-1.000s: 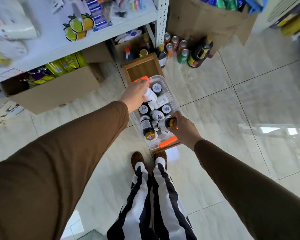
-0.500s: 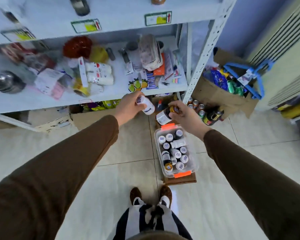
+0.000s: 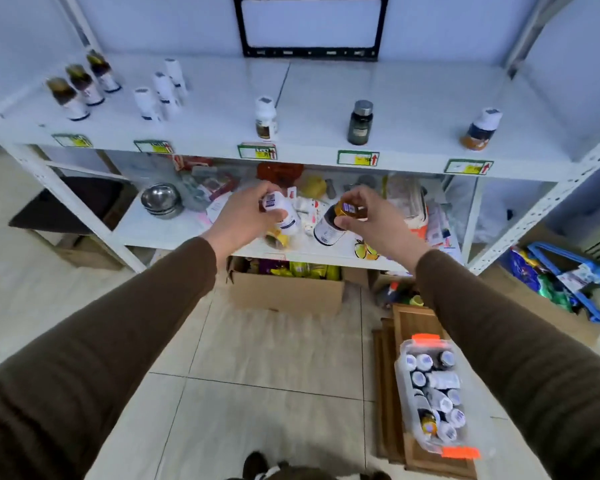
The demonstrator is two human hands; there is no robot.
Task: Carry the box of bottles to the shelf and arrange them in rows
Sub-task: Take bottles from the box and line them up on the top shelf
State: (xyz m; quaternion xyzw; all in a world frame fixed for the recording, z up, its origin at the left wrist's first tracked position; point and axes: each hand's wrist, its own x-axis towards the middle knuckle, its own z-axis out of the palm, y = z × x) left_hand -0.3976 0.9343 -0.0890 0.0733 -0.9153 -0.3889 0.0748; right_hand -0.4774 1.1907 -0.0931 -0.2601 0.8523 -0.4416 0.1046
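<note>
Left hand [image 3: 238, 216] fingers curled round white bottle [image 3: 280, 213]; right hand [image 3: 374, 220] pinching gold-capped bottle [image 3: 333, 225] (both raised before shelf [image 3: 326, 147]). Clear box [image 3: 433, 396] on floor.

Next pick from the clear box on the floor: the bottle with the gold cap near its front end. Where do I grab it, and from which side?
Probably by the cap end, from straight above. The gold-capped bottle lies on its side in the clear box, packed among white-capped bottles, and the box walls block any sideways approach. Both hands are occupied now.
</note>
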